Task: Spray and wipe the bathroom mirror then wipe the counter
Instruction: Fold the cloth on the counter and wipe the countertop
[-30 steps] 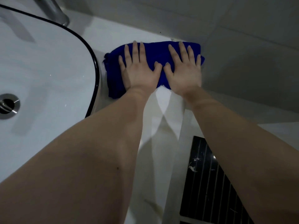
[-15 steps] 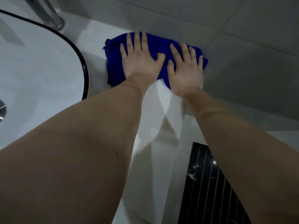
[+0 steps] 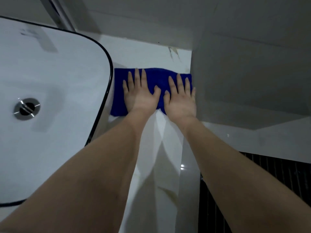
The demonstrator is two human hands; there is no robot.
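A blue cloth (image 3: pixel 156 76) lies flat on the white counter (image 3: pixel 148 52), in the strip between the basin and the right-hand wall. My left hand (image 3: pixel 139 95) presses on the cloth's left half with straight, spread fingers. Beside it, my right hand (image 3: pixel 180 98) presses on the right half the same way, its outer edge close to the wall. Both palms cover the near part of the cloth. The mirror is out of view.
A white basin (image 3: pixel 50 81) with a black rim and a metal drain (image 3: pixel 27 108) fills the left. A grey tiled wall (image 3: pixel 244 73) bounds the counter on the right. A chrome tap stem (image 3: pixel 57 14) rises behind the basin. Dark floor (image 3: pixel 269 182) lies at lower right.
Both hands have drawn the cloth back toward me along the counter, away from the back wall. The view has shifted, so more of the basin and its drain show.
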